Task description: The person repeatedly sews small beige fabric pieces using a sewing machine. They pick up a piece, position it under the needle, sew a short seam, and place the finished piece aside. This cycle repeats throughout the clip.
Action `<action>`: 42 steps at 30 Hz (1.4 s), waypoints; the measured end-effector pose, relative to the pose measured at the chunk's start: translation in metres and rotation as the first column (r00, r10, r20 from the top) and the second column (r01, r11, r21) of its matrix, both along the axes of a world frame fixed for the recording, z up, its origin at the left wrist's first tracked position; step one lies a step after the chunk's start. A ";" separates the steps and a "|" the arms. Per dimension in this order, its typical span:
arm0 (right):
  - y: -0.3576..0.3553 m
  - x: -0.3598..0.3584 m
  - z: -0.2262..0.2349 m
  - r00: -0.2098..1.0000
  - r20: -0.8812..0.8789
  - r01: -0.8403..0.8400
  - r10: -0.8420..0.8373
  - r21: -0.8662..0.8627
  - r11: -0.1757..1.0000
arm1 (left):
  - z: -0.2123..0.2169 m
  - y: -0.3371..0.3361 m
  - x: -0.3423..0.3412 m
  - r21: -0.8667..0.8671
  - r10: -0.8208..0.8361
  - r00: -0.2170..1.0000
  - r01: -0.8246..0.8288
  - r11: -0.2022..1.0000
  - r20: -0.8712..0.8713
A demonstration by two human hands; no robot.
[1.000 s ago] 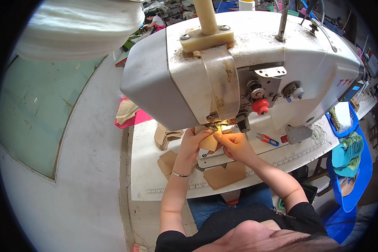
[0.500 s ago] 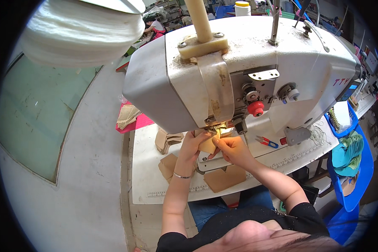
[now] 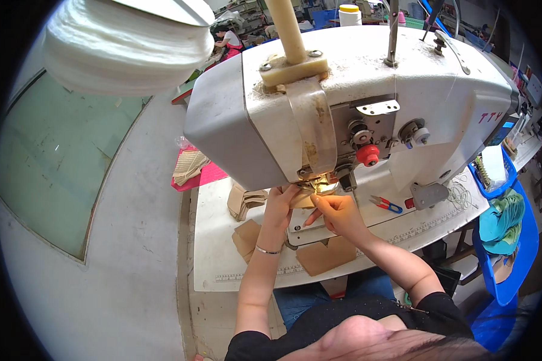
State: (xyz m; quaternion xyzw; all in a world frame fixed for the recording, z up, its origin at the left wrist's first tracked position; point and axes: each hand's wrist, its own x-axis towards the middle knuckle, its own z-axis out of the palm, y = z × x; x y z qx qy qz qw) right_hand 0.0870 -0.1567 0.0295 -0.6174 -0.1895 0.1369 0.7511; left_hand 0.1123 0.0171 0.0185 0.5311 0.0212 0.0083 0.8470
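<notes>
A tan piece of material [image 3: 301,200] lies under the lit needle area of a white sewing machine [image 3: 277,120]. My left hand [image 3: 277,210] grips its left side, the fingertips partly hidden beneath the machine head. My right hand [image 3: 343,216] pinches the piece's right edge between thumb and forefinger, close to the presser foot. Below my hands a flat tan piece [image 3: 326,255] rests near the table's front edge, and another tan piece [image 3: 246,236] lies by my left wrist. A stack of folded tan pieces [image 3: 245,201] stands left of my left hand.
Red-and-blue thread snips [image 3: 386,204] lie right of my right hand, near tangled thread [image 3: 461,195]. Blue bins [image 3: 504,283] with teal pieces [image 3: 501,222] stand at the right. A large white thread cone [image 3: 126,48] hangs at upper left. Knitted beige pieces [image 3: 190,167] sit on pink material.
The tan piece has gone farther in toward the needle, so less of it shows between my hands. Both hands stay close to the needle. The whole view has shifted slightly.
</notes>
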 end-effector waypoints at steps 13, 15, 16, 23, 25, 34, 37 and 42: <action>-0.050 -0.028 -0.060 0.997 0.080 0.025 0.001 -0.319 0.948 | -0.018 0.021 -0.004 0.227 0.177 0.983 -0.183 0.956 0.049; -0.046 -0.034 -0.075 0.928 0.371 0.173 0.037 -0.515 0.840 | 0.000 0.011 -0.010 0.126 0.166 0.985 -0.171 0.977 0.048; -0.044 -0.038 -0.078 0.810 0.578 0.339 0.099 -0.599 0.725 | 0.006 0.008 -0.014 0.121 0.132 0.988 -0.141 0.982 0.084; -0.049 -0.049 -0.115 0.696 0.704 0.516 0.140 -0.627 0.583 | 0.022 0.050 -0.104 0.479 0.058 0.948 -0.211 0.852 0.314; -0.045 -0.050 -0.120 0.719 0.683 0.484 0.128 -0.625 0.612 | -0.017 0.096 -0.118 0.352 0.281 0.933 -0.347 0.869 0.226; -0.034 -0.051 -0.116 0.714 0.691 0.457 0.113 -0.583 0.672 | -0.068 0.130 -0.130 0.456 0.648 0.694 -0.709 0.539 0.314; -0.045 -0.052 -0.116 0.764 0.641 0.413 0.074 -0.574 0.707 | -0.054 0.102 -0.120 0.663 0.539 0.545 -0.747 -0.035 0.642; -0.036 -0.047 -0.111 0.848 0.528 0.284 0.040 -0.518 0.807 | -0.064 0.087 -0.106 0.839 0.100 0.842 -0.503 -0.207 0.530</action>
